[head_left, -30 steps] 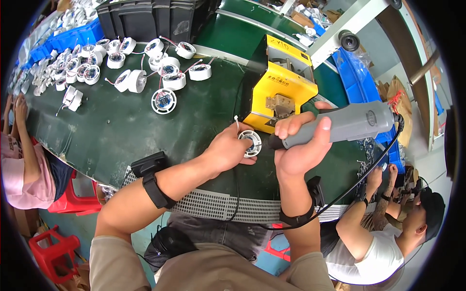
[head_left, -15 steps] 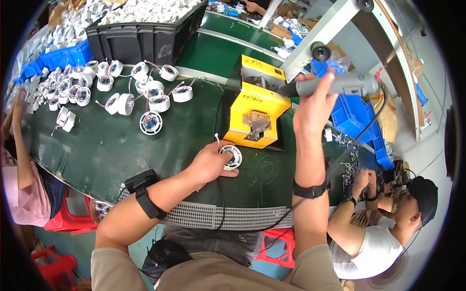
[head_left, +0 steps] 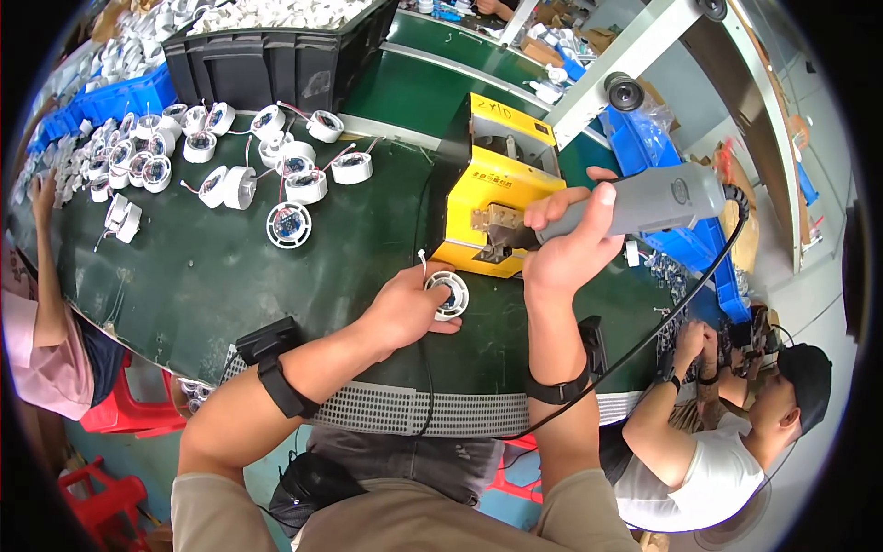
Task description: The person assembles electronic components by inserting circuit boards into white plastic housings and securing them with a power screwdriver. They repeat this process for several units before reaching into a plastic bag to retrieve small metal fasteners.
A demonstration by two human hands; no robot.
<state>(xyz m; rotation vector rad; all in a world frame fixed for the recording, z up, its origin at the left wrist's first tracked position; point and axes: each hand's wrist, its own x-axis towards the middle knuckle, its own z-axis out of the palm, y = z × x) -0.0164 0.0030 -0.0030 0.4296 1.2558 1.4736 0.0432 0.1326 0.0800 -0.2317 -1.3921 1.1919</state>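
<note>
My left hand (head_left: 405, 308) is closed round a white round housing (head_left: 463, 297) with a blue circuit board inside, its thumb over the board. A thin white wire with a small connector stands up from the housing. In my right hand (head_left: 572, 253) is a grey electric screwdriver (head_left: 658, 201) with a black cable, tilted so its front end points left. That front end meets the metal bracket (head_left: 501, 221) on the front of a yellow screw feeder (head_left: 510, 170); the tip itself is hidden there.
Several white housings (head_left: 306, 187) with boards and wires lie on the green table (head_left: 230, 294). Behind them stands a black crate (head_left: 258, 74) of white parts. Blue bins (head_left: 685, 235) sit at right. People work on both sides, the right one in a black cap (head_left: 803, 386).
My right hand has moved left and down, bringing the screwdriver's front end from above the feeder's right side to its metal bracket. My left hand still holds the housing in nearly the same place.
</note>
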